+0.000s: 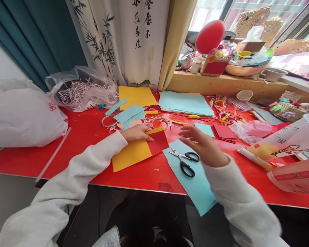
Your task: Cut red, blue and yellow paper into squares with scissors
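My left hand (139,133) grips a yellow sheet of paper (130,154) together with a smaller red piece of paper (158,141) lying over its right end, thumb on top. Held just above the red table, both papers slant up to the right. My right hand (199,142) hovers with fingers apart and nothing in it. Below it, black-handled scissors (182,159) lie with blades parted on a light blue sheet (193,181), which sticks out past the table's front edge.
At the back are a yellow sheet (136,96) and a stack of light blue paper (185,103). Red paper squares (224,133) lie to the right. White plastic bags (23,116) stand left; a pink-and-white tub (296,176) is at the right edge. Paper scraps and rings litter the middle.
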The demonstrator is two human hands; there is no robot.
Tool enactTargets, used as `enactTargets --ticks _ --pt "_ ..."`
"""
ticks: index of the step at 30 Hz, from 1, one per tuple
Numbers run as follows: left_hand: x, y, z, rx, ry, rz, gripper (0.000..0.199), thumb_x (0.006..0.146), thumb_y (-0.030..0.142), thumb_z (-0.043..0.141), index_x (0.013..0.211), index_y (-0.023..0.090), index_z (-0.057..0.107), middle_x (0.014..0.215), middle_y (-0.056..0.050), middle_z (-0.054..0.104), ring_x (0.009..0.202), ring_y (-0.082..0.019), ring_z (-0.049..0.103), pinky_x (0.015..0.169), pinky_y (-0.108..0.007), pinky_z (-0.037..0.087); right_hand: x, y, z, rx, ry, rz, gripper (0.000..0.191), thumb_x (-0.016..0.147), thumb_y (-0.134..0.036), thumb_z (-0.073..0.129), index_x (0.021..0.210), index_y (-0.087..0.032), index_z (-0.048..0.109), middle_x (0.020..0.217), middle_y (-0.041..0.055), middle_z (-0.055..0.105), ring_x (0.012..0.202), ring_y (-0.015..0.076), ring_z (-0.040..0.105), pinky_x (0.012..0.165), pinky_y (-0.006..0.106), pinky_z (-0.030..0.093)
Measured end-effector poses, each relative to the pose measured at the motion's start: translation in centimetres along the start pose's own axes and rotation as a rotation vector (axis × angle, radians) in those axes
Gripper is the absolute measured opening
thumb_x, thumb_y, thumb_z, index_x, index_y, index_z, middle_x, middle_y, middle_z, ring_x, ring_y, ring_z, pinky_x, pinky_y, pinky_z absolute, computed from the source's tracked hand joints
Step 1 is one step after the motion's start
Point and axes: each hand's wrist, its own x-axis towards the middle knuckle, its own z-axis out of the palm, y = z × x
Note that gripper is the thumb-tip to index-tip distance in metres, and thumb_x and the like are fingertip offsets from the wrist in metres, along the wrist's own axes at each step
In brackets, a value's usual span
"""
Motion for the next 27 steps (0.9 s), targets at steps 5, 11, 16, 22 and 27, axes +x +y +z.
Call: enactTargets --ticks 5,11,16,22,27 --pt "-0.1 -0.6 -0.7 -0.092 0.061 -0.005 0.026 0.061 0.037 0.068 0.072 0.015 0.06 0.07 0.0 0.053 0.058 -0.012 0.052 0.049 -0.023 0.039 -3.9 0.6 -2.5 -0.603 -0.305 0.116 0.029 0.077 -0.037 0.054 0.102 -0.021 0.057 0.1 0.0083 0.064 0.091 0.0268 0.062 0.077 0.043 0.05" --pt "-0.3 -1.0 -0.5 -0.139 0.095 -0.018 0.028 0.06 0.039 0.07 0.071 0.015 0.061 0.077 -0.001 0.054 0.061 -0.011 0.051 0.049 -0.022 0.041 -5.1 2.7 -0.9 -0.693 -0.356 0.094 0.041 0.075 -0.027 0.052 0.114 -0.016 0.052 0.096 0.0098 0.062 0.085 0.022 0.062 0.073 0.035 0.051" --pt "-0.3 -1.4 -0.5 -0.147 0.154 -0.004 0.035 0.061 0.043 0.069 0.082 0.016 0.065 0.093 -0.004 0.058 0.085 -0.019 0.056 0.067 -0.026 0.047 -3.6 1.8 -0.8 -0.591 -0.366 0.201 0.036 0.074 -0.029 0.051 0.108 -0.018 0.058 0.079 0.0067 0.065 0.065 0.0208 0.062 0.057 0.035 0.05" --pt "-0.8 -1.0 -1.0 -0.23 0.281 -0.011 0.048 0.061 0.042 0.07 0.101 0.017 0.065 0.129 -0.006 0.049 0.135 -0.027 0.017 0.108 -0.036 0.022 -2.2 2.3 -1.2 -0.331 -0.314 0.253 0.04 0.077 -0.035 0.052 0.114 -0.02 0.053 0.087 0.0077 0.065 0.07 0.0206 0.063 0.055 0.034 0.052" --pt "-1.2 -0.8 -1.0 -0.328 0.286 0.008 0.047 0.061 0.042 0.071 0.099 0.014 0.066 0.126 -0.008 0.053 0.138 -0.022 0.007 0.112 -0.035 0.006 -0.3 1.2 -0.1 -0.418 -0.146 0.026 0.032 0.076 -0.045 0.056 0.097 -0.023 0.065 0.109 0.0098 0.062 0.102 0.0299 0.057 0.082 0.046 0.049"
